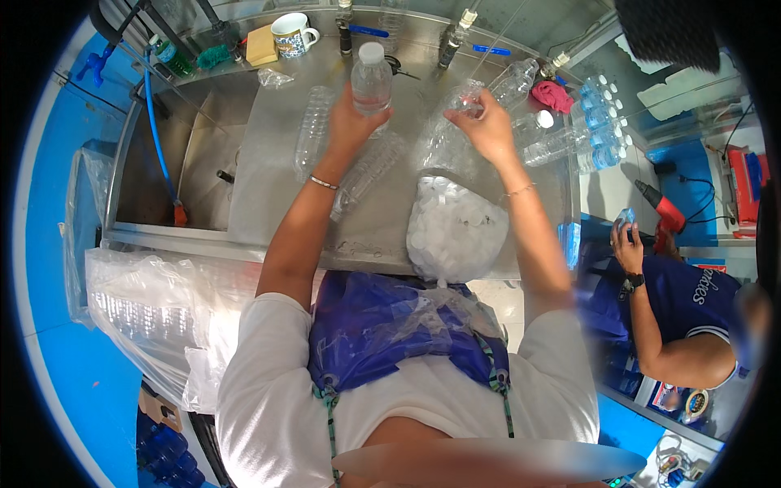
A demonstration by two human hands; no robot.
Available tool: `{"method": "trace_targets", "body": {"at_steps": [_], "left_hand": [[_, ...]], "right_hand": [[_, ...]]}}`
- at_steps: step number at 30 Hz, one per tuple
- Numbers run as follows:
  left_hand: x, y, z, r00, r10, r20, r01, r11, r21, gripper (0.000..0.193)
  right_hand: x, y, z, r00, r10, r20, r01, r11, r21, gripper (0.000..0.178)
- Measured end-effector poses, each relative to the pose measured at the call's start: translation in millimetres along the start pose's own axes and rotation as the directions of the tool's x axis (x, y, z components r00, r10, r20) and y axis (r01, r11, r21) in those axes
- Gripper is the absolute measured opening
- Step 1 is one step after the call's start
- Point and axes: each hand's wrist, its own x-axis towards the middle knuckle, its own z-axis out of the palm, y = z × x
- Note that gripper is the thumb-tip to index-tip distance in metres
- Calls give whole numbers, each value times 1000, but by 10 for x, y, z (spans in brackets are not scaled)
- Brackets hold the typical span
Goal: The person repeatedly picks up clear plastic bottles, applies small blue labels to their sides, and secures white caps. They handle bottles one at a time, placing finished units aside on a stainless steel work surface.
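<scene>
My left hand is wrapped round the lower part of a clear bottle with a white cap, held upright over the steel counter. The fingers of my right hand are closed at the upper end of a clear plastic bottle, its outline hard to make out against the metal. Below that hand sits a clear bag of white caps at the counter's near edge. Two empty clear bottles lie by my left forearm: one ridged bottle to its left, another bottle to its right.
A steel sink with a blue hose lies left. A mug, a yellow sponge and taps line the back. Capped bottles and a pink cloth stand right. A co-worker holds a red heat gun or drill.
</scene>
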Motion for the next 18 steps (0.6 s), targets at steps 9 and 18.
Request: {"method": "trace_targets", "body": {"at_steps": [9,18], "left_hand": [[-216,435,-219,969,44,243,-14,992,-124,66],[-820,1030,18,498,56,866,704,556,-441,67]], "right_hand": [[-34,-15,429,821,-294,-490,308,950,-53,62],[-558,-222,152,930,-328,-163,113,-165,980,31]]}}
